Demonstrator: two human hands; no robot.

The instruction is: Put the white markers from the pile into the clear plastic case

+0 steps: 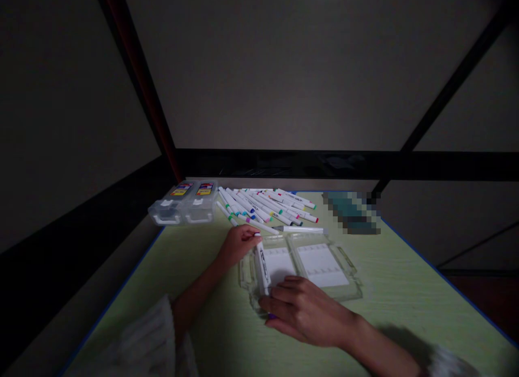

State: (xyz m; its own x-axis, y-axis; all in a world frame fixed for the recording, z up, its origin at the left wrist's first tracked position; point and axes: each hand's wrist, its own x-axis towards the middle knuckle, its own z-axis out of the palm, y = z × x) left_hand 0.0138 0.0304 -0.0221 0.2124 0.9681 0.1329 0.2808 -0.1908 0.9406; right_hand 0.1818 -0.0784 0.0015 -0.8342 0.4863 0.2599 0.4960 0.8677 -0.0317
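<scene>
A white marker pen (263, 266) with a purple end is held lengthwise over the left side of an opened clear plastic case (299, 262). My left hand (240, 243) pinches the far end of this marker. Around its near, purple end the fingers of my right hand (298, 311) are closed. White printed cards (322, 264) lie inside both halves of the case. Just beyond the case, a white marker with a grey end (302, 230) lies crosswise on the table.
Many loose white markers (263, 205) with coloured ends are heaped at the table's far side. Two closed clear cases (186, 204) with handles stand at the far left. A pixelated flat object (352, 212) lies at the far right. The greenish table (194, 290) has blue edges.
</scene>
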